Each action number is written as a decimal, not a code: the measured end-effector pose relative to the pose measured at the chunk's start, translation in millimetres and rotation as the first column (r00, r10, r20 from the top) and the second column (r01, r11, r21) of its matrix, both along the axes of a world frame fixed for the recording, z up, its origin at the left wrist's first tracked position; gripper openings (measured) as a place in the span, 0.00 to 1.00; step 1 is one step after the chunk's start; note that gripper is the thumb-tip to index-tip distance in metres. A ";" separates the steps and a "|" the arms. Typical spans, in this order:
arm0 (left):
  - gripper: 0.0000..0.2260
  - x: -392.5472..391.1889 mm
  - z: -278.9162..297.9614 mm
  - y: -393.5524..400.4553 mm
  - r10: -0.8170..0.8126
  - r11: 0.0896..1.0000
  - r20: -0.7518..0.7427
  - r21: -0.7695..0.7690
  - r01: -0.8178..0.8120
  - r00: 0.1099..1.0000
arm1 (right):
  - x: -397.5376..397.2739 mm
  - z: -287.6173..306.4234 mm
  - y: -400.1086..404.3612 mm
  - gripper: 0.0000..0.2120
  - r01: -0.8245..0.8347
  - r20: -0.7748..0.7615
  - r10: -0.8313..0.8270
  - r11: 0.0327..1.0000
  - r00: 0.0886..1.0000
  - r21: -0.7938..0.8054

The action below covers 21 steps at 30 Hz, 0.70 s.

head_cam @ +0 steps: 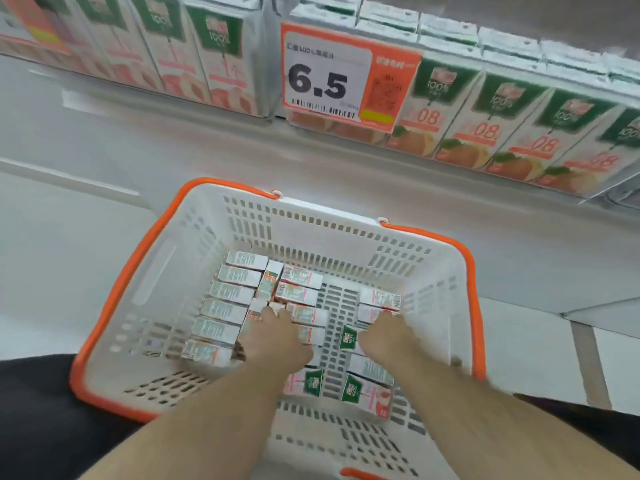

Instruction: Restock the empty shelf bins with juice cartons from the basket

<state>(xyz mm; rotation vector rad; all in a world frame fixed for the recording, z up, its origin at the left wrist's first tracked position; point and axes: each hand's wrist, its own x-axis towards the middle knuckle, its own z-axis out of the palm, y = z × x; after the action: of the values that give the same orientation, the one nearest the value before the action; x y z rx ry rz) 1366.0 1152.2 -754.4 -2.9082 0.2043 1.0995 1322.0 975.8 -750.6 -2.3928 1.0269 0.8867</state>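
Your left hand (273, 336), right hand (384, 336): both down among boxy juice cartons (225, 310) in slotted plastic basket (346, 233); finger grip cannot tell. Price tag (325, 81) above.

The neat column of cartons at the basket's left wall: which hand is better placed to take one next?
The left hand. It lies among the middle cartons, right beside that column of cartons. The right hand is over cartons near the basket's right side, across a bare strip of floor.
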 end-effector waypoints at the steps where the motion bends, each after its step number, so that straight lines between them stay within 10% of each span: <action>1: 0.34 -4.1 -7.4 -3.6 0.036 0.999 -0.013 -0.007 -0.036 0.999 | -1.6 -8.9 4.4 0.24 0.025 -0.011 -0.026 0.999 1.000 -0.026; 10: 0.41 -23.1 -50.0 -23.5 0.146 0.986 -0.016 0.078 -0.145 0.989 | 1.0 -72.9 28.4 0.50 0.171 -0.103 -0.188 0.973 0.977 -0.157; 16: 0.37 -12.6 -43.4 -7.6 0.305 0.935 -0.117 -0.153 -0.321 0.945 | 5.4 -74.4 25.7 0.44 0.281 -0.085 -0.291 0.953 0.953 -0.109; 18: 0.28 -2.4 -40.0 3.9 0.448 0.810 -0.266 -0.284 -0.513 0.854 | 3.3 -66.5 24.8 0.45 0.340 -0.068 -0.341 0.940 0.938 -0.029; 21: 0.15 13.6 -21.2 13.2 0.587 0.359 -0.677 -0.274 -0.892 0.444 | 6.1 -51.5 20.4 0.49 0.488 0.016 -0.500 0.852 0.866 0.192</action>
<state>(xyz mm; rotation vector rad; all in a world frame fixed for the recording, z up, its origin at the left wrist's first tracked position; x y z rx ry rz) 1379.6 1165.5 -775.6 -3.1891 -1.2611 2.2699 1328.1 996.2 -802.1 -1.8558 1.3837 0.6706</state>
